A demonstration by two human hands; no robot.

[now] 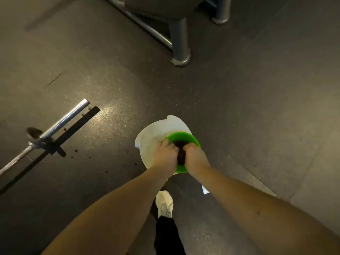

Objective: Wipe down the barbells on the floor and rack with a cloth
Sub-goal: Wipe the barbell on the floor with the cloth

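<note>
Seen from above, a person's black trouser leg (166, 234) and white shoe (165, 203) stand on a dark, speckled rubber floor (239, 107) at the near edge of the scene. Two bare forearms reach forward and meet just beyond the shoe. The left hand (164, 156) and right hand (195, 155) are side by side, knuckles up, each with its fingers curled tightly round one end of a dark cloth (181, 155) bunched between them. The cloth hangs into a bright green bowl (184, 136) directly beneath the hands. The bowl sits against a white object (156, 133) that spreads out to its left and far side; whether this is a sheet or a tub cannot be told. A small white scrap (205, 189) lies on the floor beside the right forearm.

Well apart to the left, a steel barbell (64, 119) lies on the floor, running diagonally from the left edge to its bare sleeve end at mid-distance. A black strip (77, 124) lies along its right side, and dark specks (75, 150) dot the floor near it.

At the far side, the grey metal post (179, 39) of a gym frame stands on a round foot, joined by a slanting chrome tube, with a second post (221, 10) further right.
</note>
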